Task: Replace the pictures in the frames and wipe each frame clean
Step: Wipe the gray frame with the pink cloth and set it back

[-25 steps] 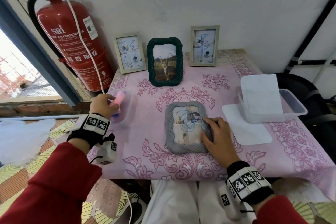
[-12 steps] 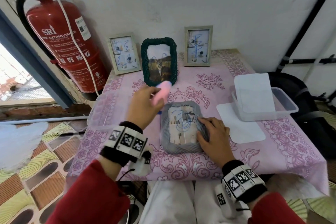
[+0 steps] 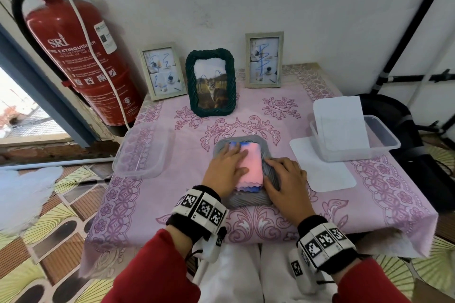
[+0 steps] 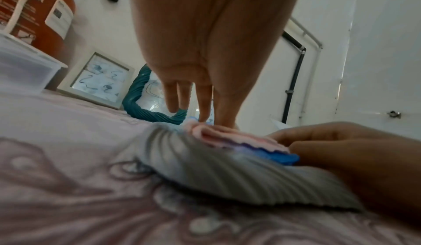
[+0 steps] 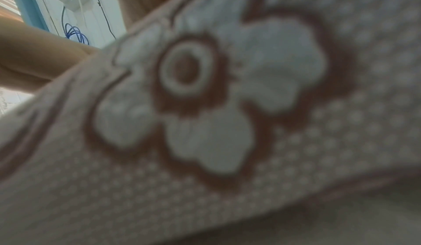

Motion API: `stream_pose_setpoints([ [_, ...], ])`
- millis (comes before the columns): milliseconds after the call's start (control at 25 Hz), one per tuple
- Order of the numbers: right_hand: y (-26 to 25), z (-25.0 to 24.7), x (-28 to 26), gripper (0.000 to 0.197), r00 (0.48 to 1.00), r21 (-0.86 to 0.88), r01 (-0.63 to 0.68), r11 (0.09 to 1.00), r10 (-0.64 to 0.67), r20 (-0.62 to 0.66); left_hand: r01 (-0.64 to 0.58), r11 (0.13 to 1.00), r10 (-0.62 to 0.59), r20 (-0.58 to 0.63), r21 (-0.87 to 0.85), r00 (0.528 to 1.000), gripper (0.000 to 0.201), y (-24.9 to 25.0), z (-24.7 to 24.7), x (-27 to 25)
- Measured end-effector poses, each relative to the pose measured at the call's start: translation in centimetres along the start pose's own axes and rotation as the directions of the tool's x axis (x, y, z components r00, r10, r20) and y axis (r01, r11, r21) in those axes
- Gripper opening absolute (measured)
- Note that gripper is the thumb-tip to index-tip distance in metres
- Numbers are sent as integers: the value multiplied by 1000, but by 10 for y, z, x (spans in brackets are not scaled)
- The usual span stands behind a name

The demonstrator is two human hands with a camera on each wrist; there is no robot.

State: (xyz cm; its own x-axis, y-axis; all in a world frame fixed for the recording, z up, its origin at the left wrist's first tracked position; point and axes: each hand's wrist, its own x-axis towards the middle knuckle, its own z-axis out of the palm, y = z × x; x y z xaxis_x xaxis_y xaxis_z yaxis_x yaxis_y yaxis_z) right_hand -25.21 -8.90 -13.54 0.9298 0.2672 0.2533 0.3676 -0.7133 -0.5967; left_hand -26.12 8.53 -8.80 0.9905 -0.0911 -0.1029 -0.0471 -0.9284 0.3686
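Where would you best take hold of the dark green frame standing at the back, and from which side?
Take the dark green frame by its two long side rails, coming from the front and above. It stands upright, leaning back, with open tablecloth before it; the wall is close behind. The twisted ribbing should help the grip, though the light-framed pictures flank it.

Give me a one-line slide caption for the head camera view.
Left hand presses a pink cloth on the grey frame; right hand steadies it.
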Motion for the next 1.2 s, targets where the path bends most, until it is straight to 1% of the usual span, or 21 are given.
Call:
stream_pose_setpoints([
  [80, 0, 0, 0, 42, 1000, 1, 0, 1000, 0, 6, -12, 1000, 11, 98, 7, 995, 56, -2, 0, -2],
  [120, 0, 0, 0, 42, 1000, 0, -1, 1000, 1, 9, -22, 1000, 22, 101, -6, 995, 56, -3, 0, -4],
  [160, 0, 0, 1, 42, 1000, 0, -2, 1000, 2, 9, -36, 997, 40, 69, -69, 997, 55, -5, 0, -5],
  [200, 0, 0, 0, 42, 1000, 2, -4, 1000, 4, 10, -48, 982, 51, 16, -185, 999, 54, -6, -1, -7],
  [280, 1, 0, 1, 41, 1000, 13, -11, 1000, 11, 11, -51, 914, 7, -111, -403, 994, 56, -11, -3, -11],
  [320, 1, 0, 1, 42, 1000, 23, -12, 1000, 12, 10, -29, 902, -33, -137, -431, 990, 62, -16, -3, -14],
  [360, 1, 0, 0, 42, 1000, 30, -11, 999, 11, 8, 20, 907, -74, -113, -420, 991, 73, -22, -2, -17],
  [440, 1, 0, 0, 42, 1000, 36, -6, 999, 6, 4, 135, 925, -130, 38, -354, 991, 99, -35, 1, -24],
  [480, 1, 0, 1, 42, 1000, 34, -6, 999, 6, 3, 157, 937, -133, 99, -312, 986, 109, -40, 4, -28],
  [520, 1, 0, 1, 43, 1000, 33, -10, 999, 10, 4, 153, 948, -123, 122, -278, 985, 115, -45, 7, -30],
  [560, 0, 0, 1, 43, 1000, 36, -17, 999, 16, 7, 138, 955, -111, 114, -261, 987, 119, -48, 11, -32],
  [680, -2, -3, 2, 42, 997, 88, -66, 994, 63, 34, 123, 957, -118, 35, -262, 992, 124, -52, 19, -36],
  [840, -13, -22, 18, 41, 974, 190, -176, 966, 143, 175, 68, 983, -85, -98, -171, 992, 122, -54, 32, -39],
  [880, -18, -27, 24, 42, 972, 190, -162, 968, 124, 198, 61, 986, -81, -121, -156, 989, 123, -54, 34, -40],
  [920, -25, -32, 30, 41, 975, 159, -110, 981, 75, 210, 56, 986, -78, -136, -158, 988, 123, -54, 36, -40],
  [960, -32, -35, 37, 40, 973, 96, -31, 995, 8, 231, 48, 985, -74, -149, -167, 986, 123, -54, 36, -40],
  [1000, -39, -36, 43, 41, 959, 22, 53, 998, -58, 279, 41, 984, -69, -160, -175, 985, 122, -54, 37, -40],
  [1040, -46, -36, 49, 44, 930, -49, 126, 991, -101, 353, 35, 983, -66, -171, -179, 983, 122, -55, 37, -40],
  [1120, -54, -30, 59, 58, 850, -170, 227, 959, -110, 516, 30, 984, -64, -191, -176, 979, 122, -54, 36, -41],
  [1160, -55, -26, 63, 65, 817, -205, 254, 945, -96, 569, 30, 985, -63, -195, -171, 979, 122, -54, 36, -42],
  [1200, -55, -22, 66, 68, 798, -211, 271, 939, -96, 595, 29, 986, -62, -193, -166, 979, 122, -53, 36, -42],
])
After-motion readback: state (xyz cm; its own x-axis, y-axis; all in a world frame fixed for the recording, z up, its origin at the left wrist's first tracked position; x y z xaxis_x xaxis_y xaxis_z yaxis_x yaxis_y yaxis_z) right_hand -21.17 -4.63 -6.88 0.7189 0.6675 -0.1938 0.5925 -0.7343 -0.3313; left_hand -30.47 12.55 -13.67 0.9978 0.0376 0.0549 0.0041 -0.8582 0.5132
